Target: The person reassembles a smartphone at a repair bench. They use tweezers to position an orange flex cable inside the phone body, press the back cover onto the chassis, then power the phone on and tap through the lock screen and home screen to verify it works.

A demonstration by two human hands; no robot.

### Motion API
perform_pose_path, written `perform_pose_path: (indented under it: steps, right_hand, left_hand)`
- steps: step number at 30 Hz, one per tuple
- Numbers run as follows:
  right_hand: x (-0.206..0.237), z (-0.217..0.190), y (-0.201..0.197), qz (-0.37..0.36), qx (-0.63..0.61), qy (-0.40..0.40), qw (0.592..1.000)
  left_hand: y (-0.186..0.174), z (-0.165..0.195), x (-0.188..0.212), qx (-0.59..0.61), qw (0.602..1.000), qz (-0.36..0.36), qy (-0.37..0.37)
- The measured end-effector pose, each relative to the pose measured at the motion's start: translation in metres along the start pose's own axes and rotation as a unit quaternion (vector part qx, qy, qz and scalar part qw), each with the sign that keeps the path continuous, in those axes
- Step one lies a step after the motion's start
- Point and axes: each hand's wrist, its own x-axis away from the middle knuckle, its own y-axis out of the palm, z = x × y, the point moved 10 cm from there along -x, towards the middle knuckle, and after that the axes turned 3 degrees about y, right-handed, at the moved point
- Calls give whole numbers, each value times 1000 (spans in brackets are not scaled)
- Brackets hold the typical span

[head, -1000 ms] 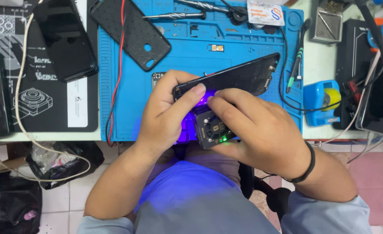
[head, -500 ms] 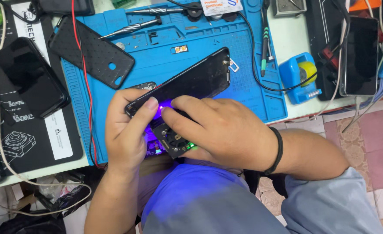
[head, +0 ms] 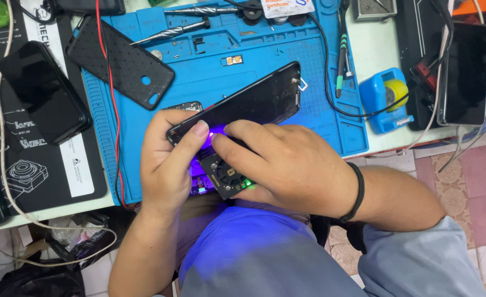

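**Holding a black phone over a small violet lamp**

Holding the black phone [head: 243,104] at its lower left end with my left hand [head: 168,159]; fingers closed around that edge, thumb pressed on its lower rim. The phone lies tilted, its far end raised toward the upper right, over the blue work mat [head: 287,60].

My right hand [head: 292,165] is closed on a small black lamp unit [head: 226,176] with a round fan grille, held just under the phone's near edge. Violet light glows where the unit meets the phone; a green dot shows on the unit's corner. Both hands touch at the thumbs.

On the mat: a black dotted phone case [head: 119,60] upper left, a red wire [head: 114,104] across it, and metal tweezers [head: 171,32]. A second dark phone [head: 42,91] lies on the black mat to the left. A blue tape dispenser [head: 385,99] sits right of the mat.
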Motion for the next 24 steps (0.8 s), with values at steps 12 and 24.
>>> perform_pose_path:
  steps: [12,24]
  right_hand:
    - [-4,-3,-3,1,9,-6,1000]
    - [-7,-5,-3,7,12,-7,1000]
  left_hand:
    - [9,1,0,37,999,-17,-5]
    - [11,1,0,51,998,-21,-3]
